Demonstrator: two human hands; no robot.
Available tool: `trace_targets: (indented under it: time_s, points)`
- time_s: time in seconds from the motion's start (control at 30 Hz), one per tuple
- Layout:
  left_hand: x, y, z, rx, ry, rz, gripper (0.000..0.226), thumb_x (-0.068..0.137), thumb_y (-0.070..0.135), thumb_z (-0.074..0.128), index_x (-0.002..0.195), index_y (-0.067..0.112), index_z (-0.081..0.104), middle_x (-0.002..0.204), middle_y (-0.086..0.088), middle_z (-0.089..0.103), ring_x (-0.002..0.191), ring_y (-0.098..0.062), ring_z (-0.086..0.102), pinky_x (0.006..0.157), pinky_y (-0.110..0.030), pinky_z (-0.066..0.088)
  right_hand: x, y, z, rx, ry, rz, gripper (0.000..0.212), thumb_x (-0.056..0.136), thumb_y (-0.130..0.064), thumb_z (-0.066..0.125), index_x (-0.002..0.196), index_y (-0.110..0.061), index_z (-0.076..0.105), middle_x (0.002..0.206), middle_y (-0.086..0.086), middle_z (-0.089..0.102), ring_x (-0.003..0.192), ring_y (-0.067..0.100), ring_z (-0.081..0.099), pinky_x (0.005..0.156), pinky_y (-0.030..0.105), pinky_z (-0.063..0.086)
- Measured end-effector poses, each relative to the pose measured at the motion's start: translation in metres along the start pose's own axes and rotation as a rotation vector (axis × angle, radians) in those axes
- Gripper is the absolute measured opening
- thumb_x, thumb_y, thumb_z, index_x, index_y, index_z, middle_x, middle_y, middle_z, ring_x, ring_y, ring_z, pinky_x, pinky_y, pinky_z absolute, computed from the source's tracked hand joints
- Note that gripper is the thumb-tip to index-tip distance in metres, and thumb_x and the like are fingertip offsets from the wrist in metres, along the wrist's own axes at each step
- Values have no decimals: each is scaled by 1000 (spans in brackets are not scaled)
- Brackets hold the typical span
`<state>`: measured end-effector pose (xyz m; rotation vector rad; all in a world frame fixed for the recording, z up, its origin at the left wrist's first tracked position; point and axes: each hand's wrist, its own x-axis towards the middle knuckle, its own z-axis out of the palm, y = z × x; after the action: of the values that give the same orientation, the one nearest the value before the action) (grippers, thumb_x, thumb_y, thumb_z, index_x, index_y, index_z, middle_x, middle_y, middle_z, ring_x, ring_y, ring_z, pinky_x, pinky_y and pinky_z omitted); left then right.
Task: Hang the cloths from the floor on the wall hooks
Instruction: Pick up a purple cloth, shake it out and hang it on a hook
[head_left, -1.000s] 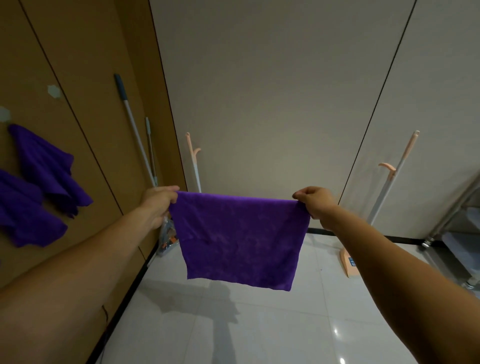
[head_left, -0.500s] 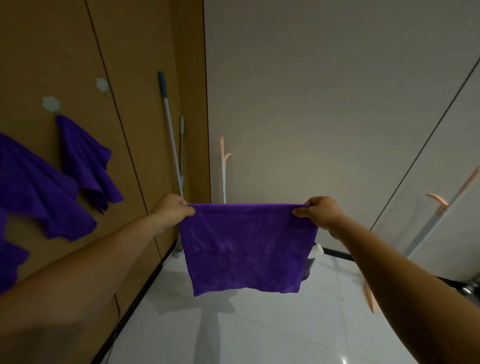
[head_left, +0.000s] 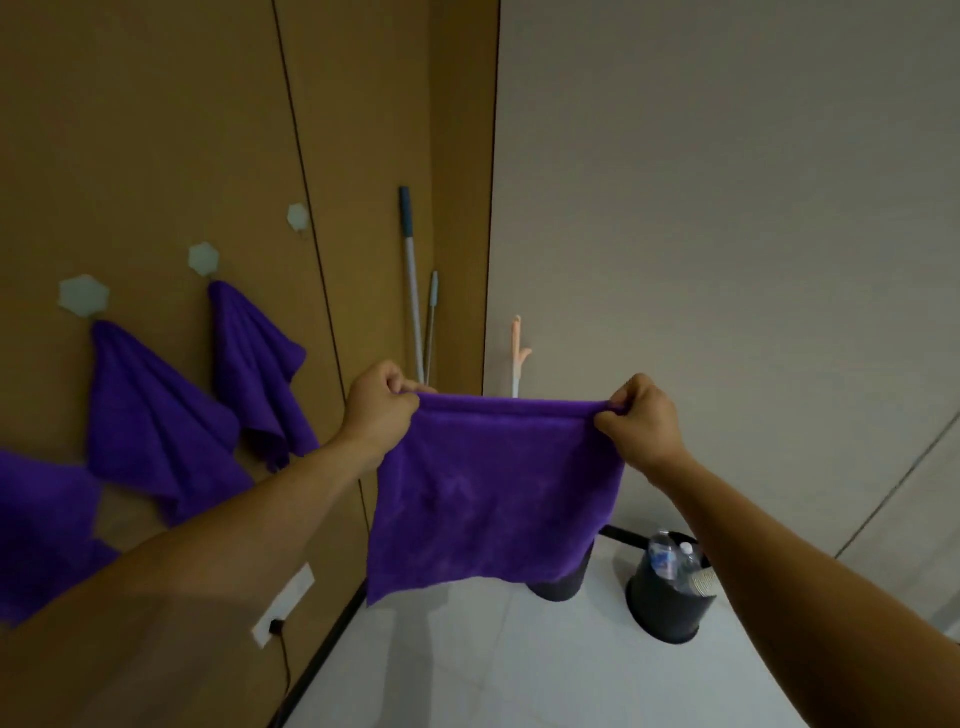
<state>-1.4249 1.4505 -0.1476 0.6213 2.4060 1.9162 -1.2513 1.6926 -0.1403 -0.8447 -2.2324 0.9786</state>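
Note:
A purple cloth (head_left: 493, 493) hangs spread flat in front of me, held by its top edge. My left hand (head_left: 382, 410) pinches its left top corner and my right hand (head_left: 641, 418) pinches the right one. On the brown wall to the left, pale hexagonal hooks sit in a rising row. One hook (head_left: 298, 217) at the upper right is bare. Another hook (head_left: 203, 258) carries a purple cloth (head_left: 257, 364), and a third hook (head_left: 83, 295) carries a cloth (head_left: 150, 415). A further purple cloth (head_left: 41, 530) shows at the left edge.
Two mop handles (head_left: 413, 280) lean in the corner, with a peach-tipped handle (head_left: 517, 353) beside them. A black bin (head_left: 667, 597) holding plastic bottles stands on the white tiled floor, and a second dark bin (head_left: 558, 584) is partly behind the cloth. A wall socket (head_left: 283, 605) sits low on the brown wall.
My view has swung left toward the brown wall, so more hooks and hung cloths show. Both hands keep holding the cloth stretched. The bins have come into sight.

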Motion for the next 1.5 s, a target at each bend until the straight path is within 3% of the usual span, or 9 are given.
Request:
trace_targets:
  time_s: [0.17, 0.27, 0.37, 0.5, 0.67, 0.87, 1.13, 1.37, 1.5]
  points:
    - [27, -2, 2, 56, 90, 54, 36, 79, -11, 42, 72, 24, 48, 58, 15, 60, 53, 5, 52, 43, -5, 35, 36, -19, 40, 129, -180, -92, 27, 84, 2, 44, 84, -21, 57, 83, 2, 61, 76, 20, 55, 62, 29, 44]
    - [45, -6, 8, 136, 71, 82, 30, 85, 1, 47, 74, 29, 50, 65, 7, 56, 55, -2, 48, 49, -13, 38, 60, -24, 59, 140, -411, -117, 9, 86, -15, 58, 86, -20, 65, 90, 8, 67, 86, 26, 62, 73, 38, 48]
    - [64, -8, 12, 211, -50, 97, 9, 84, 35, 57, 77, 31, 55, 67, 6, 60, 58, 2, 51, 58, -20, 41, 93, -23, 74, 141, -630, -144, 34, 72, -46, 80, 95, -25, 69, 93, -2, 70, 85, 17, 67, 68, 30, 53]
    - [82, 0, 17, 364, -242, 59, 46, 55, 79, 68, 80, 41, 64, 63, 16, 63, 61, 3, 61, 52, -12, 46, 137, -33, 94, 154, -668, -250, 25, 74, -47, 77, 83, -23, 73, 78, -5, 73, 74, 12, 70, 68, 26, 58]
    - [111, 9, 27, 404, -162, 30, 17, 77, 56, 68, 68, 42, 70, 67, 17, 69, 60, 3, 64, 50, -11, 44, 189, -51, 116, 156, -661, -347, 34, 85, -44, 69, 71, -13, 63, 75, 0, 63, 69, 14, 61, 62, 27, 49]
    - [149, 8, 17, 397, 46, -21, 28, 90, 43, 61, 69, 27, 69, 66, 11, 70, 62, -3, 65, 57, -20, 51, 225, -82, 157, 228, -646, -523, 38, 92, -35, 63, 81, 2, 58, 84, 17, 62, 77, 27, 59, 67, 36, 42]
    - [223, -14, -24, 559, 342, 53, 42, 91, 37, 60, 55, 19, 50, 47, 11, 46, 45, -1, 46, 48, -12, 35, 270, -151, 237, 313, -726, -579, 15, 88, -33, 69, 85, -18, 66, 82, 5, 67, 80, 18, 62, 73, 29, 48]
    - [293, -21, -68, 796, 536, 113, 37, 98, 46, 43, 97, 20, 68, 65, 16, 51, 55, 2, 42, 51, -11, 26, 315, -217, 304, 300, -561, -647, 23, 89, -43, 63, 89, -21, 68, 83, 1, 70, 80, 18, 64, 72, 33, 52]
    - [322, -25, -86, 943, 625, 51, 42, 100, 45, 37, 97, 15, 67, 74, 4, 62, 64, -9, 51, 53, -24, 29, 332, -250, 343, 274, -512, -647, 25, 89, -47, 61, 90, -24, 68, 81, -3, 69, 80, 18, 64, 71, 33, 52]
